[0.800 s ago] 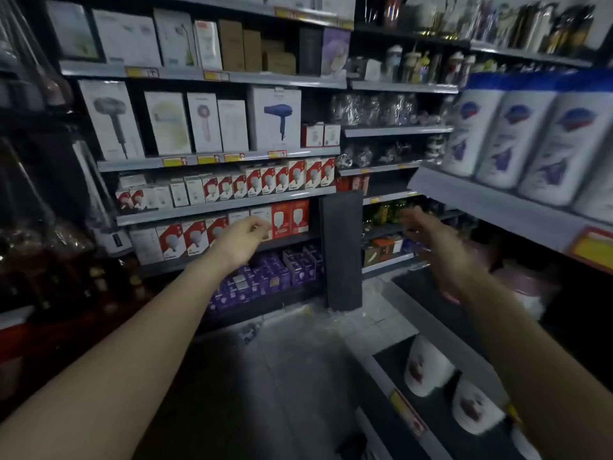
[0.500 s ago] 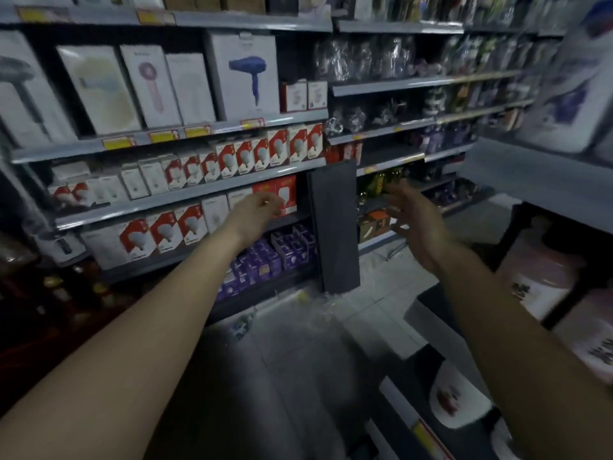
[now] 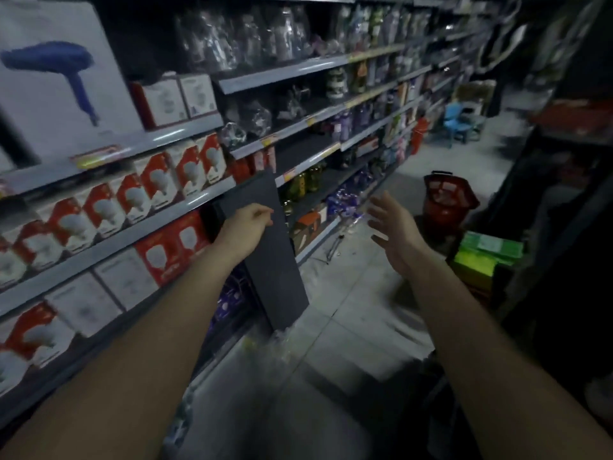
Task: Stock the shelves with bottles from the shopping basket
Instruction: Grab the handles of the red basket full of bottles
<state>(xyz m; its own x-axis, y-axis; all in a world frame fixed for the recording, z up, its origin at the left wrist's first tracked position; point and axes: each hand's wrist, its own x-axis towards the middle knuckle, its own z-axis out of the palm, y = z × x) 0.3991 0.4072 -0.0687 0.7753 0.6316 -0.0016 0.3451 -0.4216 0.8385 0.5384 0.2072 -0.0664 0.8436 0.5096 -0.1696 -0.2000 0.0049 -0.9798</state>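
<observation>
A red shopping basket stands on the aisle floor ahead and to the right; its contents are too blurred to make out. My left hand hangs in the air in front of a dark upright panel, fingers loosely curled, holding nothing. My right hand is raised mid-aisle with fingers spread, empty, left of and nearer to me than the basket. Bottles stand on the shelves beyond the panel.
Shelves on the left carry red-and-white bulb boxes and a hair-dryer box. A blue plastic chair stands far down the aisle. Green packs and a dark shelf unit are on the right. Grey tiled floor runs between.
The view has swung right down the aisle, bringing the red basket and blue chair into sight. Both hands stay raised and empty; the right-hand shelf of white bottles has left the frame.
</observation>
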